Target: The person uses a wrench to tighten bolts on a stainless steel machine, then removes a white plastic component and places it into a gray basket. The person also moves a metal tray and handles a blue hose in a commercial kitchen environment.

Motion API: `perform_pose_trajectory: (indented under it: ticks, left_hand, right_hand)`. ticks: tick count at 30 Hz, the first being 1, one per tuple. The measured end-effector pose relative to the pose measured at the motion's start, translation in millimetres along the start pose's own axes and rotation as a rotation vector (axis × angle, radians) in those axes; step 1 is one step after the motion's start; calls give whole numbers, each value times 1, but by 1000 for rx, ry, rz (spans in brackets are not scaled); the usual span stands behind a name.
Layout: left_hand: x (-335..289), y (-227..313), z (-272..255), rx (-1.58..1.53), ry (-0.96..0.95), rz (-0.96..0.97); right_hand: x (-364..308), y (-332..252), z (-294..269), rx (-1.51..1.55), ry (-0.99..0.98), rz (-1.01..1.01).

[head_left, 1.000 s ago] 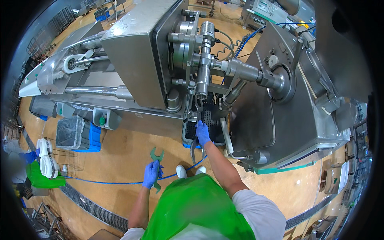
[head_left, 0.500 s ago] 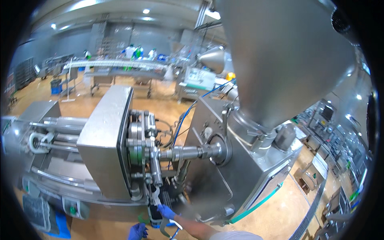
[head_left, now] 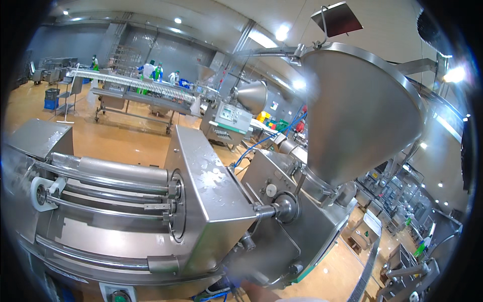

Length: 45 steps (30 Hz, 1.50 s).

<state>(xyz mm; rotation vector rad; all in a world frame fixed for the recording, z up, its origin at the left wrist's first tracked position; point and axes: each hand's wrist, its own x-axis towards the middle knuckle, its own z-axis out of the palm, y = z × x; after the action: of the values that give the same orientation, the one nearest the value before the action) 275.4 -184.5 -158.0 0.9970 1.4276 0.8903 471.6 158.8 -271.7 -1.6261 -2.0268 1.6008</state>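
My right hand [head_left: 231, 283], in a blue glove, shows only as a dark, blurred patch at the lower edge, below the steel housing [head_left: 204, 176]. Its fingers are smeared, so what it holds cannot be made out. The bare right forearm [head_left: 259, 293] comes in beside it. A blue hose or strap [head_left: 214, 296] lies close to the hand. Above it, a pipe coupling [head_left: 265, 211] joins the housing side to the hopper machine [head_left: 274, 241]. My left hand is out of the picture.
A large steel hopper [head_left: 362, 110] rises on the right. Steel rods [head_left: 115, 173] with a white bracket [head_left: 39, 194] fill the left. Water drops lie on the housing's top. Behind stands a long conveyor [head_left: 136, 85] with several people near it. A white-topped bin [head_left: 370, 224] stands right.
My view has swung left and up, so the rods and the whole hopper show. My left hand has left the picture. The right hand, earlier on a wrench-like tool, is now mostly hidden.
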Motion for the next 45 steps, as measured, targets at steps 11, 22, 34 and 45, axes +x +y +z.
perform_pose_trajectory:
  ticks: [11,22,34,45]
  left_hand:
    - [-18,-44,-47,63,145,25]
    - [-42,-36,-8,-95,292,-128]
    - [18,27,163,-213,555,-420]
    - [1,81,221,61,584,-517]
  right_hand:
    - [46,79,35,182,-45,-164]
    - [-23,-13,39,-201,310,108]
    - [-35,-23,0,-24,159,-71]
    - [4,19,-3,-485,215,-643]
